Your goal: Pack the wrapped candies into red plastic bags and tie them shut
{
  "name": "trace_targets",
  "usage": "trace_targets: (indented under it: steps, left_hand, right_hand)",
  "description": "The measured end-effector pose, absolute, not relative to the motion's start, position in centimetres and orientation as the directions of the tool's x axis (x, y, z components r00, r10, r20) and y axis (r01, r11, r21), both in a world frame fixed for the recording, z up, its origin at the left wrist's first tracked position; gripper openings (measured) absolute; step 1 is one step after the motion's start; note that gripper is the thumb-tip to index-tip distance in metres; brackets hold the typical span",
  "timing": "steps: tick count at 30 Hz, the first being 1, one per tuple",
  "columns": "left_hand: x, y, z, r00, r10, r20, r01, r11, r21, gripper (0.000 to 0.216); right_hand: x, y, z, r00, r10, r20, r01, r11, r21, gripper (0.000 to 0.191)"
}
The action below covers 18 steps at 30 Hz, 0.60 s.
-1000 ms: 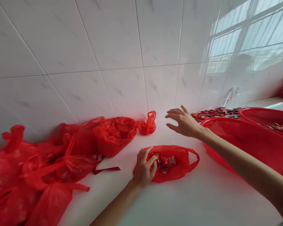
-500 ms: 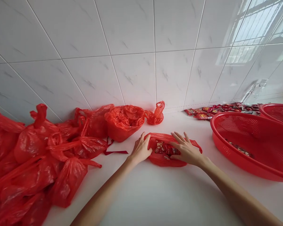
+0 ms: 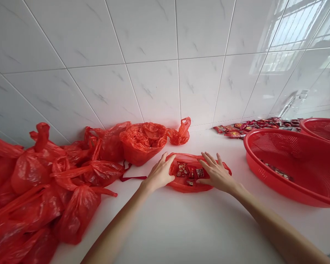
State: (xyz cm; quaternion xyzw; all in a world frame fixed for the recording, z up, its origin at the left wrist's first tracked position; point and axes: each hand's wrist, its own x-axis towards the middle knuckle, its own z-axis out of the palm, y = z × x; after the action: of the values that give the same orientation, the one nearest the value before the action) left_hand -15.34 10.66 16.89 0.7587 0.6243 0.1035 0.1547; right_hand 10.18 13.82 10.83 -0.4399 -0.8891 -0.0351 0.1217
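A red plastic bag (image 3: 191,188) lies spread on the white counter, its mouth facing up. Inside it rest several small snack packets (image 3: 182,169), red with pale print. At the bag's left side is my left hand (image 3: 161,174), thumb and fingers apart, touching the edge of the plastic. My right hand (image 3: 217,174) lies over the bag's right side with its fingers spread, the thumb beside the packets. Neither hand grips a packet. Part of the bag's right end is hidden under my right hand.
Several tied red bags (image 3: 79,212) are heaped at the left. A bowl-shaped bundle of red bags (image 3: 144,145) and a small bag (image 3: 180,134) stand by the tiled wall. Right are a large red basket (image 3: 286,190), another basket (image 3: 323,126) and loose packets (image 3: 236,130).
My right hand has shifted off the packets toward the right, so more of them show in the bag. My left hand stays at the left edge. The view has shifted slightly.
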Motion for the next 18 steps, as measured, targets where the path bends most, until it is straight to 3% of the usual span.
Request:
trace_targets:
  steps: [5, 10, 12, 14, 18]
  left_hand:
    - [-15.4, 9.9, 17.9, 0.211, 0.977, -0.043, 0.911, -0.18, 0.371, 0.084]
    - [-15.4, 9.9, 17.6, 0.229, 0.973, 0.02, 0.912, -0.222, 0.344, 0.068]
    - [-15.1, 10.0, 17.4, 0.227, 0.973, 0.04, 0.914, -0.227, 0.335, 0.059]
    - [-14.8, 10.1, 17.2, 0.218, 0.976, 0.016, 0.922, -0.211, 0.325, 0.054]
    - [-14.9, 10.1, 17.5, 0.199, 0.978, -0.068, 0.943, -0.173, 0.285, 0.055]
  right_hand:
    - [9.5, 13.2, 10.9, -0.586, 0.717, 0.378, 0.769, 0.639, -0.02, 0.066]
    - [8.7, 12.4, 11.6, -0.642, 0.571, 0.512, 0.616, 0.781, -0.098, 0.021]
    - [8.4, 12.2, 11.6, -0.651, 0.564, 0.509, 0.58, 0.801, -0.146, 0.015]
    - [8.2, 12.1, 11.4, -0.661, 0.582, 0.473, 0.584, 0.795, -0.163, 0.014]
    - [8.5, 12.3, 11.2, -0.664, 0.622, 0.416, 0.615, 0.77, -0.17, 0.033]
